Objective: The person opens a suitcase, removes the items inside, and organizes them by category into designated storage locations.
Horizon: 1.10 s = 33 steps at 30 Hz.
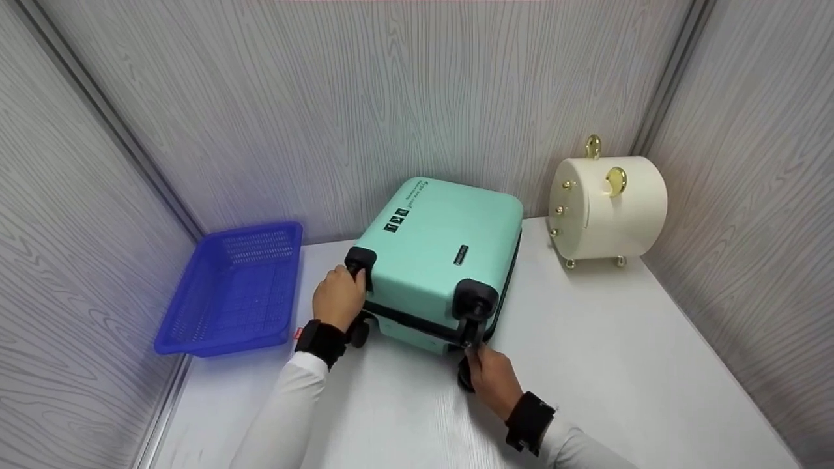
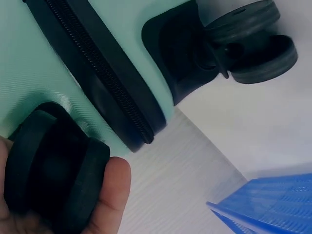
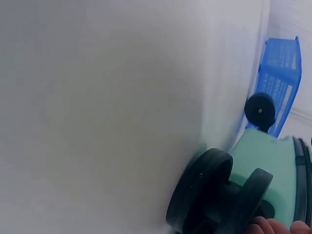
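A mint-green hard-shell suitcase (image 1: 423, 260) lies on the white table, its wheeled end facing me. My left hand (image 1: 339, 298) grips the upper left caster wheel (image 2: 56, 170); thumb and fingers lie around it in the left wrist view. With my right hand (image 1: 496, 383) I pinch the upper right caster wheel (image 1: 470, 331) at the suitcase's near corner. Below the zipper seam, a lower right wheel (image 3: 219, 195) is close beside the right fingertips, partly covered by that hand in the head view. The lower left wheel (image 1: 358, 333) stands out under my left hand.
To the left is a blue plastic basket (image 1: 293, 286) with perforated sides. A cream drum-shaped case (image 1: 619, 215) with gold knobs and small feet stands at the back right. Grey wood-grain panels (image 1: 365, 98) enclose the table (image 1: 586, 365) at the back and both sides.
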Available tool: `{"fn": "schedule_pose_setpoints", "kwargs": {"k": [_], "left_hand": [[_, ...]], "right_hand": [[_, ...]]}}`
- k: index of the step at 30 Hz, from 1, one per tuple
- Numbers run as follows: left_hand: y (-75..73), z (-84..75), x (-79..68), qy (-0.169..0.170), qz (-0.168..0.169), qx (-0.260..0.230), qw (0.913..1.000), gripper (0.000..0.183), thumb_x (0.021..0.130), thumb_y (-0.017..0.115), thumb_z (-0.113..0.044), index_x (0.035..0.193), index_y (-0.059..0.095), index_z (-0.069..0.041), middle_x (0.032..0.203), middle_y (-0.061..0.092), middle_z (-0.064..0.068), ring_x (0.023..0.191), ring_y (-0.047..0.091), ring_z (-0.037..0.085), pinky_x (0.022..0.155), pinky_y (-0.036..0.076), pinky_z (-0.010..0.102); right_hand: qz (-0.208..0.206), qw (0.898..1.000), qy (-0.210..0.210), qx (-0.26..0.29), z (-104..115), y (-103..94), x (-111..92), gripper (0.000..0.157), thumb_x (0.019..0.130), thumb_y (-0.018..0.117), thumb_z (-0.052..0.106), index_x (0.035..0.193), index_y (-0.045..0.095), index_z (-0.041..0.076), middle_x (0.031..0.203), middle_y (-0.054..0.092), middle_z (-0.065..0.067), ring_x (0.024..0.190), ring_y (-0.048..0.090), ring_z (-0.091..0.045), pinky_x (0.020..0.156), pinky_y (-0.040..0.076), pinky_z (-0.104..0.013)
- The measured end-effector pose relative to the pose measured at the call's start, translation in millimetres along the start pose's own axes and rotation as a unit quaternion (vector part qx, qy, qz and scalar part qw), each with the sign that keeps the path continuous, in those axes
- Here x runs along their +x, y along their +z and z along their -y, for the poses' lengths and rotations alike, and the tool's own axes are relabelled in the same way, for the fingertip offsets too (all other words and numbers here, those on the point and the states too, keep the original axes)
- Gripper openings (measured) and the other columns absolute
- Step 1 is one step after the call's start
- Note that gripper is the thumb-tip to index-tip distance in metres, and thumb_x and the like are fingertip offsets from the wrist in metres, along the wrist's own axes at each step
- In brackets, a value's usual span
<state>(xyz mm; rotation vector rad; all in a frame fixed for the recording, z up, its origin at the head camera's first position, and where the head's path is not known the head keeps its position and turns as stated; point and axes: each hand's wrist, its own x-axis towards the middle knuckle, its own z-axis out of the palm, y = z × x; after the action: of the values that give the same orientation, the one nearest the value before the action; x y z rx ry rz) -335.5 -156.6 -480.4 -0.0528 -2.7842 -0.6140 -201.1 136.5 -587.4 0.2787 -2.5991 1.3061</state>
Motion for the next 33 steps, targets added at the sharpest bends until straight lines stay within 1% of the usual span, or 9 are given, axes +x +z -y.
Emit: {"fn": "schedule_pose_setpoints", "kwargs": {"k": [6, 11, 14, 17, 22, 25, 29, 31, 33], "left_hand": [[-3.3, -5.2, -11.0, 0.024, 0.002, -0.018, 0.9995, 0.053, 0.11, 0.059, -0.037, 0.1, 0.069, 0.013, 0.092, 0.073, 0.033, 0.084, 0.074, 0.051, 0.075, 0.061, 0.062], [-4.0, -11.2, -19.4, 0.038, 0.001, -0.006, 0.9993, 0.05, 0.108, 0.06, -0.037, 0.09, 0.069, 0.009, 0.083, 0.073, 0.031, 0.075, 0.074, 0.049, 0.067, 0.06, 0.061], [-3.6, -17.5, -26.6, 0.053, -0.002, -0.001, 0.9986, 0.048, 0.107, 0.061, -0.035, 0.083, 0.068, 0.007, 0.078, 0.072, 0.029, 0.07, 0.073, 0.047, 0.062, 0.06, 0.06], [-4.0, -27.4, -33.8, 0.06, 0.006, 0.001, 0.9982, 0.048, 0.106, 0.062, -0.035, 0.079, 0.068, 0.005, 0.076, 0.073, 0.027, 0.067, 0.073, 0.045, 0.06, 0.059, 0.058], [-6.1, -45.0, -42.2, 0.042, 0.029, 0.004, 0.9987, 0.05, 0.105, 0.062, -0.037, 0.078, 0.072, 0.004, 0.077, 0.075, 0.025, 0.07, 0.074, 0.043, 0.061, 0.059, 0.056], [-7.4, -51.4, -44.0, 0.024, 0.031, 0.008, 0.9992, 0.05, 0.105, 0.063, -0.037, 0.079, 0.074, 0.005, 0.079, 0.076, 0.026, 0.072, 0.075, 0.043, 0.062, 0.06, 0.056], [-7.1, -54.6, -44.3, 0.014, 0.032, 0.005, 0.9994, 0.05, 0.105, 0.062, -0.037, 0.081, 0.075, 0.006, 0.082, 0.077, 0.026, 0.073, 0.075, 0.043, 0.064, 0.061, 0.056], [-6.5, -54.8, -44.8, 0.014, 0.036, 0.0, 0.9992, 0.052, 0.106, 0.06, -0.037, 0.082, 0.075, 0.006, 0.082, 0.077, 0.026, 0.074, 0.076, 0.044, 0.064, 0.061, 0.056], [-5.7, -54.5, -45.5, 0.014, 0.041, -0.004, 0.9991, 0.053, 0.107, 0.059, -0.038, 0.082, 0.075, 0.006, 0.082, 0.077, 0.027, 0.075, 0.075, 0.044, 0.065, 0.061, 0.056]], "right_hand": [[-0.047, 0.998, 0.011, -0.027, -8.1, -8.3, 6.1, 0.029, 0.114, 0.055, 0.013, 0.086, 0.06, 0.008, 0.07, 0.052, 0.002, 0.066, 0.051, -0.01, 0.063, 0.044, -0.029], [-0.048, 0.998, 0.033, -0.021, -13.2, -17.4, 8.4, 0.037, 0.115, 0.053, 0.013, 0.078, 0.053, 0.012, 0.067, 0.039, 0.007, 0.06, 0.044, -0.01, 0.059, 0.039, -0.027], [-0.061, 0.997, 0.043, -0.025, -19.3, -24.8, 11.9, 0.037, 0.114, 0.053, 0.012, 0.078, 0.054, 0.011, 0.067, 0.043, 0.005, 0.061, 0.047, -0.012, 0.059, 0.041, -0.029], [-0.088, 0.994, 0.038, -0.051, -27.5, -32.2, 17.2, 0.036, 0.113, 0.054, 0.009, 0.077, 0.054, 0.011, 0.068, 0.049, 0.0, 0.064, 0.051, -0.016, 0.061, 0.045, -0.033], [-0.113, 0.99, 0.033, -0.078, -37.5, -37.5, 21.3, 0.037, 0.111, 0.056, 0.006, 0.075, 0.052, 0.01, 0.068, 0.048, -0.002, 0.063, 0.048, -0.018, 0.061, 0.044, -0.036], [-0.112, 0.99, 0.02, -0.085, -37.0, -35.0, 20.7, 0.029, 0.111, 0.057, 0.006, 0.082, 0.062, 0.006, 0.07, 0.052, -0.002, 0.064, 0.051, -0.019, 0.062, 0.046, -0.038], [-0.097, 0.99, -0.001, -0.098, -30.6, -28.6, 19.5, 0.023, 0.111, 0.059, 0.008, 0.09, 0.066, 0.004, 0.071, 0.055, -0.001, 0.066, 0.053, -0.017, 0.065, 0.049, -0.038], [-0.091, 0.99, -0.009, -0.107, -26.6, -25.3, 18.8, 0.024, 0.111, 0.059, 0.008, 0.088, 0.064, 0.006, 0.069, 0.051, 0.0, 0.064, 0.05, -0.016, 0.064, 0.047, -0.036], [-0.091, 0.989, -0.019, -0.115, -23.5, -21.8, 18.6, 0.022, 0.111, 0.06, 0.008, 0.09, 0.066, 0.006, 0.068, 0.052, 0.001, 0.063, 0.051, -0.015, 0.063, 0.047, -0.035]]}}
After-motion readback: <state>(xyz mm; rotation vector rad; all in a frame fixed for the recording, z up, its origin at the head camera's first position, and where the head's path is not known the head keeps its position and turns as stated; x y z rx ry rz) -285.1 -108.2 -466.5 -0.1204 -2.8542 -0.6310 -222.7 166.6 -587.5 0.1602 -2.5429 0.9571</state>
